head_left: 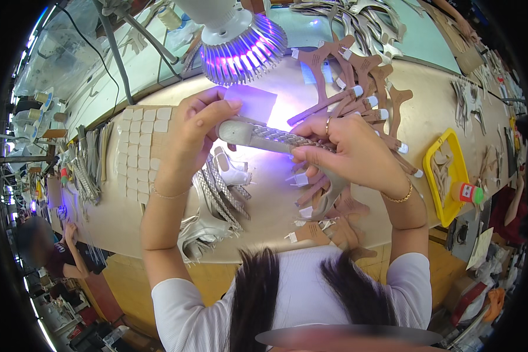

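Under the lit lamp, my left hand [202, 120] pinches the corner of a thin square sheet [255, 102], which looks purple in the light. The rounded pale end of a silvery braided strap [264, 135] rests against the lower fingers of that hand. My right hand [349, 146] is closed on the strap's other part, thumb in front and fingers behind. From there a smooth pale piece [333, 190] hangs toward the table. Below my left hand lies a heap of braided straps [217, 193] with pale leather parts.
The lamp [240, 47] hangs close above my hands. Brown cut pieces with white tabs [361, 105] spread along the right. A card of pale squares [144, 141] lies left; a yellow basket [428, 176] and green-capped bottle [468, 193] stand right. Another person [58, 249] sits at far left.
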Motion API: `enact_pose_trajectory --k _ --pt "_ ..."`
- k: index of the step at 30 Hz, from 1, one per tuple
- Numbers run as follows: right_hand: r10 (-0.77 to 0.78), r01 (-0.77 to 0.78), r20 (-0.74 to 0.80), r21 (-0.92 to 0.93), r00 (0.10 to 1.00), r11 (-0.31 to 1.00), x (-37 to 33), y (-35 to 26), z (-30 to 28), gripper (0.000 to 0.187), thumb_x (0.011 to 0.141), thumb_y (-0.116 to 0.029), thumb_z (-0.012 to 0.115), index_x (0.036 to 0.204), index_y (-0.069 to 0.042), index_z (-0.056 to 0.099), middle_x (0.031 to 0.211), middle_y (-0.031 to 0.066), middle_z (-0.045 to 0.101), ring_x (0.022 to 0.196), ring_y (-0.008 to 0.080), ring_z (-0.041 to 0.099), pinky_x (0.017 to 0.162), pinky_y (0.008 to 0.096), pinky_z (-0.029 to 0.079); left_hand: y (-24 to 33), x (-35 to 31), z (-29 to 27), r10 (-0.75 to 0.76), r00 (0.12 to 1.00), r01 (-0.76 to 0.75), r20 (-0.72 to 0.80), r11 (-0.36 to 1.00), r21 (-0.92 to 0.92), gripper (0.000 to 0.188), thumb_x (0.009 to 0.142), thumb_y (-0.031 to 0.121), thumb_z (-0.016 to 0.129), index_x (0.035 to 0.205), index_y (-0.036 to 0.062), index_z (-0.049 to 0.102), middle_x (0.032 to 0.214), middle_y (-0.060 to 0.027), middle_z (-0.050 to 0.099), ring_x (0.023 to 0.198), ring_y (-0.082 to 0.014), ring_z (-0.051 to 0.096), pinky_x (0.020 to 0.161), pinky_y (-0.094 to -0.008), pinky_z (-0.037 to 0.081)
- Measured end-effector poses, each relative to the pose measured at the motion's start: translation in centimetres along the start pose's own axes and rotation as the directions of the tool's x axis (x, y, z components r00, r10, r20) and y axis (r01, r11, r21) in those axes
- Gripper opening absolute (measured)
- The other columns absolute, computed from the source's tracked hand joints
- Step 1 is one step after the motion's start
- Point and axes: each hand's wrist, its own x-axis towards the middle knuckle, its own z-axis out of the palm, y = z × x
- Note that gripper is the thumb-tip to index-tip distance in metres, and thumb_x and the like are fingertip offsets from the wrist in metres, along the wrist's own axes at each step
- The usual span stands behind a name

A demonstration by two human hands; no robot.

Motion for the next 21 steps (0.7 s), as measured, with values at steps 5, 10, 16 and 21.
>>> enact_pose_trajectory --k 5,10,16,21 --pt "0.003 0.001 0.049 -0.095 0.999 0.996 -1.2 -1.9 0.2 0.026 0.085 -0.013 0.064 0.105 0.003 0.061 0.073 0.0090 0.068 0.062 0.0120 0.067 0.056 0.0226 0.050 1.2 -2.0 0.6 -0.002 0.999 0.003 -0.032 0.999 0.054 0.016 0.084 0.014 0.062 0.088 -0.0009 0.059 0.073 -0.0050 0.061 0.059 -0.0088 0.059 0.048 -0.0214 0.047" --pt "-0.060 0.066 0.047 -0.136 0.997 0.989 -2.4 -3.2 1.6 0.024 0.087 -0.019 0.057 0.101 0.000 0.063 0.064 0.0113 0.064 0.057 0.0225 0.064 0.057 0.0322 0.048 0.5 -5.3 2.2 0.214 0.961 -0.198 -0.176 0.975 0.104 0.007 0.087 0.007 0.060 0.088 0.0001 0.059 0.074 -0.0036 0.061 0.062 -0.0042 0.053 0.055 -0.0167 0.040" --pt "-0.078 0.094 0.107 -0.153 0.991 0.984 -2.9 -4.3 2.9 0.024 0.087 -0.019 0.057 0.101 0.000 0.063 0.064 0.0117 0.064 0.057 0.0228 0.064 0.057 0.0326 0.048 0.9 -9.3 1.5 0.407 0.913 -0.362 -0.031 0.844 0.396 0.020 0.087 0.000 0.055 0.106 -0.0034 0.061 0.094 -0.0035 0.062 0.068 -0.0037 0.051 0.059 -0.0166 0.038" --pt "-0.107 0.125 0.122 -0.149 0.987 0.981 -3.1 -4.5 4.0 0.022 0.087 -0.017 0.058 0.100 0.001 0.063 0.064 0.0118 0.064 0.056 0.0222 0.064 0.056 0.0320 0.048 2.0 -11.7 1.2 0.283 0.959 -0.269 0.008 0.901 0.340 0.028 0.084 -0.003 0.059 0.112 -0.0054 0.058 0.108 -0.0088 0.062 0.081 -0.0080 0.059 0.065 -0.0182 0.046"
